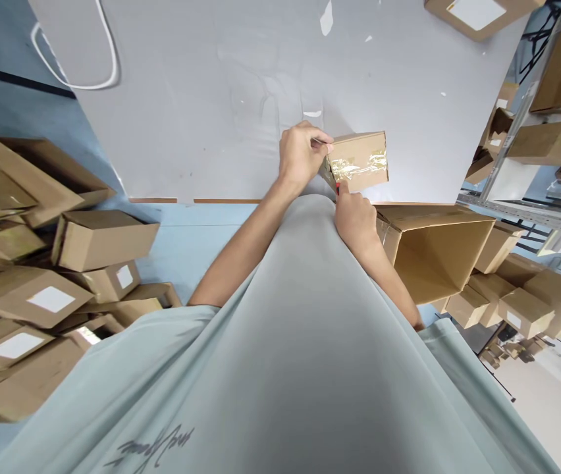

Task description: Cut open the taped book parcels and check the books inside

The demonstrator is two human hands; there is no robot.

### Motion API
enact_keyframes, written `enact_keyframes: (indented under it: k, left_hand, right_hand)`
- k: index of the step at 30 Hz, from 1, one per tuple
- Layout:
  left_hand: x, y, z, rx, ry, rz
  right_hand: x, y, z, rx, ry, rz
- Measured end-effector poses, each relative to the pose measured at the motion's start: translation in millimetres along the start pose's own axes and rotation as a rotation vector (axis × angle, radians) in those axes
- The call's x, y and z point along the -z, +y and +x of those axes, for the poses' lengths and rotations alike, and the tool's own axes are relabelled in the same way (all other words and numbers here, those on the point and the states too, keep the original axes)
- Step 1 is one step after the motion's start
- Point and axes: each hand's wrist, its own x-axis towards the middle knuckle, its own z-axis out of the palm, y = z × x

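A small brown cardboard box [359, 161] with shiny clear tape across its side rests on the grey table near the front edge. At its left upper corner is my left hand [303, 155], thumb and fingers closed on the box's edge. My right hand [357, 214] is closed just below the box's lower left corner. A small red tool [338, 189] pokes out of that fist against the box's left edge; the rest of it is hidden by the fingers, so its kind cannot be made out.
The grey table [176, 131] carries white paper scraps [326, 18], a white cord [112, 66] and a labelled box [478, 14] at far right. A large open carton [441, 253] stands below the table edge. Stacked boxes [105, 237] lie left; a metal shelf [522, 210] stands right.
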Motion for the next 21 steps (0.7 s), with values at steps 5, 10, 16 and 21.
enact_keyframes:
  k: [5, 10, 16, 21]
  left_hand:
    - [0.1, -7.7, -1.3, 0.009, -0.023, -0.01]
    - [1.5, -6.3, -1.5, 0.034, 0.017, 0.041]
    - [-2.3, -3.4, -10.4, 0.047, 0.057, 0.057]
    - [-5.5, -3.8, -37.1, 0.043, -0.001, 0.044]
  right_hand:
    - [2.9, 2.4, 2.9, 0.011, -0.055, -0.012]
    - [15.9, 21.0, -20.5, 0.058, -0.077, 0.011]
    - [4.6, 108.3, 0.0, 0.057, 0.353, 0.418]
    - [-22.4, 167.8, 78.1, 0.003, 0.45, 0.67]
